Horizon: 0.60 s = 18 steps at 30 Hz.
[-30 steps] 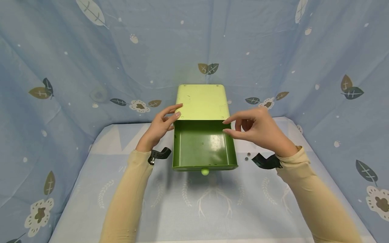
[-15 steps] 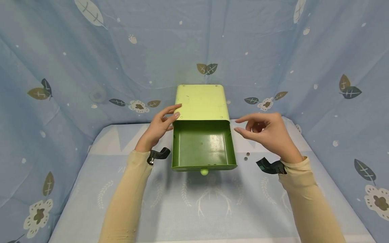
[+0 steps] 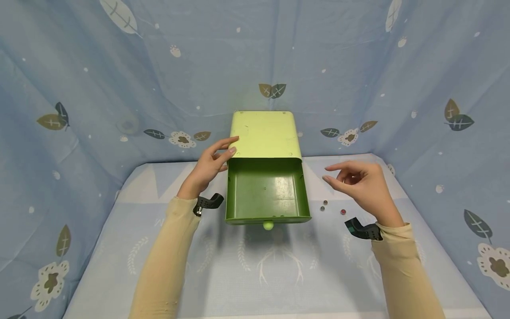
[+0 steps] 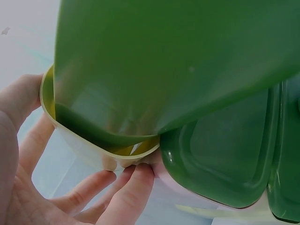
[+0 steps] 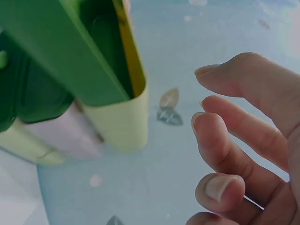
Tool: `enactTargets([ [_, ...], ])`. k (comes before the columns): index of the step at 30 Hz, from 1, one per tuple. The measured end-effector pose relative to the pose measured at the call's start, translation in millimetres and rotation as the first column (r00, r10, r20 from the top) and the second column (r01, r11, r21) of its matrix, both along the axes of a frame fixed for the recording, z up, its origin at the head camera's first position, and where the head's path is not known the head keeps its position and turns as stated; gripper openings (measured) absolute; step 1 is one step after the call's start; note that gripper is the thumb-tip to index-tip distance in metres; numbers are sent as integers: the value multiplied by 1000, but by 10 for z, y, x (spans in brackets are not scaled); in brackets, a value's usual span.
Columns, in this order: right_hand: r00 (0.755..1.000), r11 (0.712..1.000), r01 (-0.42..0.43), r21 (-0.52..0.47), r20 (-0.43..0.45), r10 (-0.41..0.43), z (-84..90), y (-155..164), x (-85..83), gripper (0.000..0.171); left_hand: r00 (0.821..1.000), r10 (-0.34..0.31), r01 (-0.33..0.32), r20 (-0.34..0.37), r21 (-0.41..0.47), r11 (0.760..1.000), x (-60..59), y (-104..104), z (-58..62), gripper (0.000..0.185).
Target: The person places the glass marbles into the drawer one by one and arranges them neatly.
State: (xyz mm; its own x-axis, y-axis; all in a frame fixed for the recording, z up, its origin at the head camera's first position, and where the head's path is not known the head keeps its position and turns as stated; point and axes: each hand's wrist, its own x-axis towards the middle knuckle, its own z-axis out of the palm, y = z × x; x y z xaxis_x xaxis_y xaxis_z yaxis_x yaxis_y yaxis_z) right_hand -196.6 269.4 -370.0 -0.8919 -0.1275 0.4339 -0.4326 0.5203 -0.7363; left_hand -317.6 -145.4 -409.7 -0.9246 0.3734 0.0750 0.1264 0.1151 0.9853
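A stacked drawer cabinet with a pale yellow-green top (image 3: pixel 264 133) stands at the back middle. Its dark green top drawer (image 3: pixel 264 195) is pulled well out, with a round light green knob (image 3: pixel 268 225) on the front. My left hand (image 3: pixel 207 170) holds the cabinet's left front corner, two fingertips on its top and others against the side. My right hand (image 3: pixel 360 184) hovers right of the cabinet, thumb and bent index finger apart, nothing between them. Two small grey bead-like pieces (image 3: pixel 324 205) and a red one (image 3: pixel 343 212) lie beneath it on the cloth.
Below the pulled-out drawer, further green drawer fronts (image 4: pixel 220 159) show in the left wrist view. The right wrist view shows a pinkish tier (image 5: pixel 70 126) beside the yellow-green one. Blue patterned curtain (image 3: pixel 199 66) encloses the table (image 3: pixel 255 274) at the back and sides.
My right hand has moved right and slightly down, away from the drawer's right edge, and the red piece has come into view. My left hand, the cabinet and the drawer stay put.
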Motion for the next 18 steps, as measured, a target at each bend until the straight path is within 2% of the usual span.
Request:
enactTargets([
  [7,996,997,75,17,43,-76,-188,170,37,23,1000,1,-1,3,5,1000,13,17,21,49],
  [18,974,985,173,-27,152,-167,-562,428,72,25,1000,-2,2,0,0,1000,17,8,10,51],
])
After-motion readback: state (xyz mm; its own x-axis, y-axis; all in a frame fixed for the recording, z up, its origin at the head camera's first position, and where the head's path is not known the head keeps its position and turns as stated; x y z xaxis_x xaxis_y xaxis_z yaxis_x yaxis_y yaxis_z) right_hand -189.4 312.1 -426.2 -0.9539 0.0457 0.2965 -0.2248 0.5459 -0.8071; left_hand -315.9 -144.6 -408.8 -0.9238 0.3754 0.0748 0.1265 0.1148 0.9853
